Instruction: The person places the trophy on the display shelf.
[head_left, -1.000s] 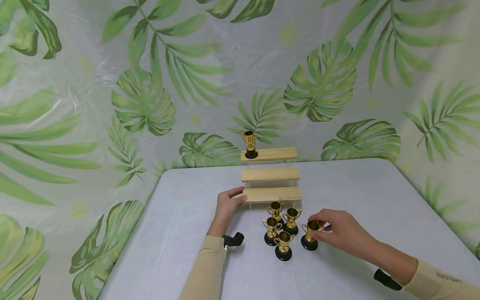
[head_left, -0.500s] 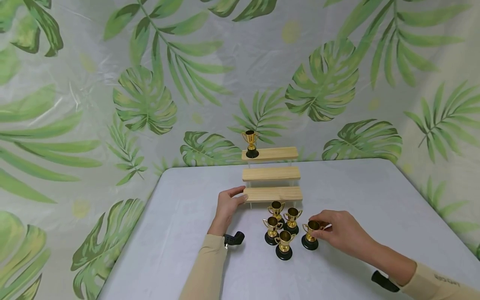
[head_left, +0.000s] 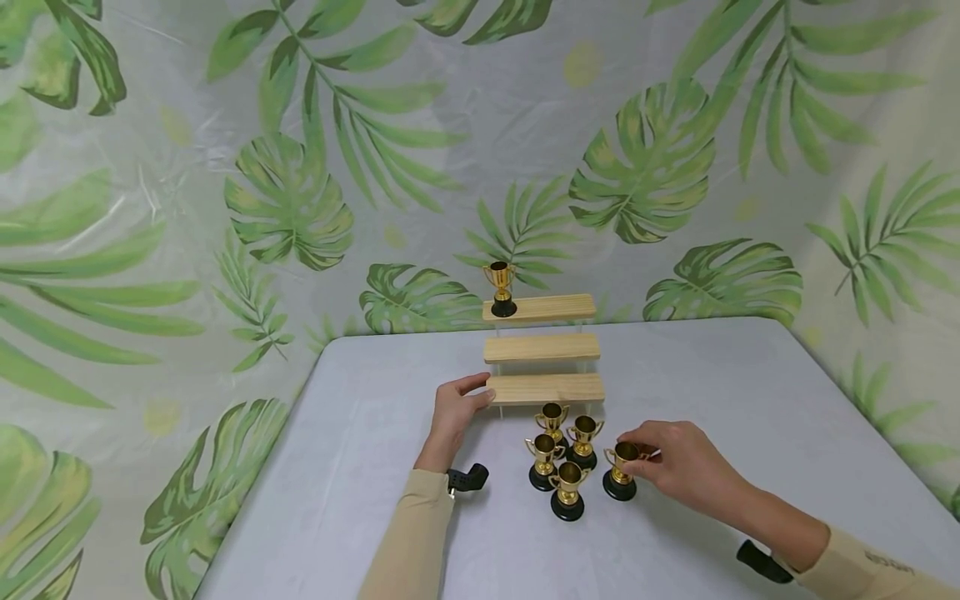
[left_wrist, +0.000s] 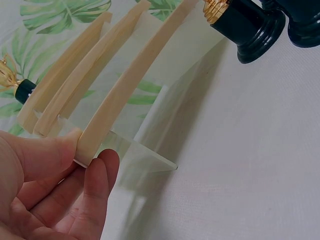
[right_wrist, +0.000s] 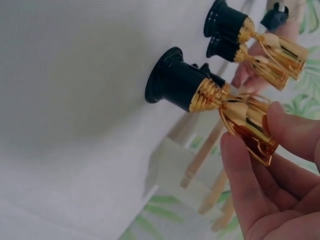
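At the right of the group, a small gold trophy cup with a black base stands upright on the table. My right hand pinches its bowl by the handle between thumb and fingers, close up in the right wrist view, where the black base points left. My left hand holds the left end of the lowest wooden step of a three-tier display stand. In the left wrist view, thumb above and fingers below grip that plank.
Several matching trophies, among them the front one, cluster before the stand. Another trophy stands at the left of the top step. Clear side supports carry the planks. A leafy curtain hangs behind the white table.
My right forearm has shifted very slightly leftward. Both hands keep their grips, and the trophies and stand stay in place.
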